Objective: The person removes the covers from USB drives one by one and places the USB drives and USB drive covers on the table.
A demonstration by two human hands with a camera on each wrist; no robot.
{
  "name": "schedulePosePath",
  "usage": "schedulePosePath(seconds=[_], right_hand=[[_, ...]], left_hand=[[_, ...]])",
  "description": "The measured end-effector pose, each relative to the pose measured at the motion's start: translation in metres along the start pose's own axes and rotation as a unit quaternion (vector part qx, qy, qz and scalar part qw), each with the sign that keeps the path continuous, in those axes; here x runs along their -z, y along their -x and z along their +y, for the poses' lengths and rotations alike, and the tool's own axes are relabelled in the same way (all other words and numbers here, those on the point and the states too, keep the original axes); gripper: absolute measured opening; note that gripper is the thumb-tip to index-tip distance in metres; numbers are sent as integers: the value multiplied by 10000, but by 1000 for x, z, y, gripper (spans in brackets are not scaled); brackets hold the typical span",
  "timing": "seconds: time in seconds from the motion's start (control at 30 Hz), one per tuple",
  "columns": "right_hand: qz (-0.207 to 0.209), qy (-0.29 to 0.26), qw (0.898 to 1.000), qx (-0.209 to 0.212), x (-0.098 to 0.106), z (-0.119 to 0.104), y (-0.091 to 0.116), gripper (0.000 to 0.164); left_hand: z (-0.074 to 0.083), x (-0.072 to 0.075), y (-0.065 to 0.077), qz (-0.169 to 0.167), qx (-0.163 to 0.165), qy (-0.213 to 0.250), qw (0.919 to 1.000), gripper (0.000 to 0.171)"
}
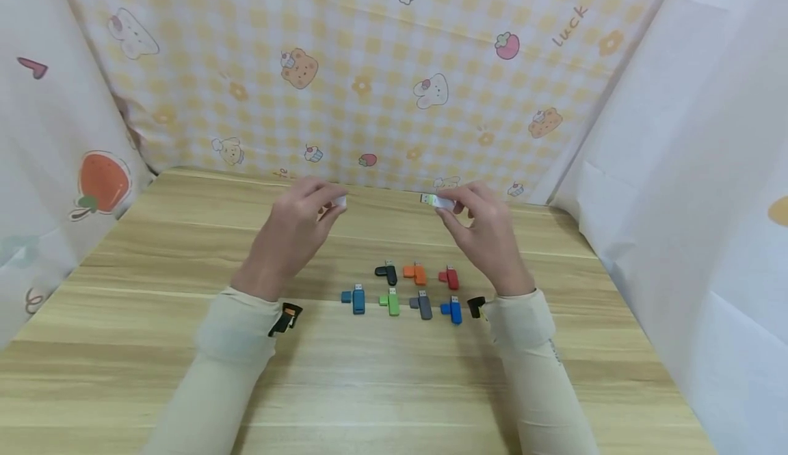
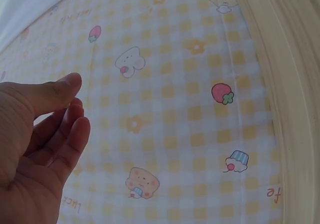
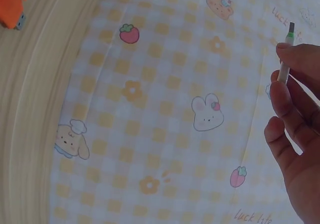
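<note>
My right hand (image 1: 489, 229) pinches a white USB stick (image 1: 442, 202) between thumb and fingers above the back of the table. Its metal plug points left, with a green band at the plug's base; the right wrist view shows the stick (image 3: 284, 74) edge-on, plug upward. Level with it on the left, my left hand (image 1: 298, 219) pinches a small white piece (image 1: 340, 201), perhaps the stick's cap, mostly covered by the fingers. In the left wrist view the fingers (image 2: 77, 134) and thumb hide that piece. The two hands are apart.
On the wooden table (image 1: 345, 386) below lie several USB sticks with their caps beside them: black (image 1: 390, 275), orange (image 1: 420, 275), red (image 1: 453, 278), teal (image 1: 359, 301), green (image 1: 393, 303), grey (image 1: 425, 306) and blue (image 1: 455, 312). A checked cloth (image 1: 369, 51) hangs behind.
</note>
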State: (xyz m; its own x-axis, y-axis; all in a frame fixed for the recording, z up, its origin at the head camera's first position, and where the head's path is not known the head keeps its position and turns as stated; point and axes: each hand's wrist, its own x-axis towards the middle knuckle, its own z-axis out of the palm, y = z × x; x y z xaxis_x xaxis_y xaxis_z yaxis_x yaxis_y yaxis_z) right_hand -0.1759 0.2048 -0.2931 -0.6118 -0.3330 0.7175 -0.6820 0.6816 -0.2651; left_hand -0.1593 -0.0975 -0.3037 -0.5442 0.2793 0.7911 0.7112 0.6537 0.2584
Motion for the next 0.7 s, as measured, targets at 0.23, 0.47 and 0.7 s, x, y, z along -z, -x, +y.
schedulePosePath(seconds=[0.23, 0.47, 0.7], right_hand=[[-418, 26, 9989, -198, -10, -8, -2, 22], [-857, 58, 9952, -460, -22, -16, -3, 33], [-1520, 19, 9861, -669, -41, -23, -1, 26]], left_hand=[[3, -9, 0, -377, 93, 55, 9992, 17], [6, -17, 3, -986, 405, 96, 9943, 22], [6, -23, 7, -1467, 715, 80, 9866, 15]])
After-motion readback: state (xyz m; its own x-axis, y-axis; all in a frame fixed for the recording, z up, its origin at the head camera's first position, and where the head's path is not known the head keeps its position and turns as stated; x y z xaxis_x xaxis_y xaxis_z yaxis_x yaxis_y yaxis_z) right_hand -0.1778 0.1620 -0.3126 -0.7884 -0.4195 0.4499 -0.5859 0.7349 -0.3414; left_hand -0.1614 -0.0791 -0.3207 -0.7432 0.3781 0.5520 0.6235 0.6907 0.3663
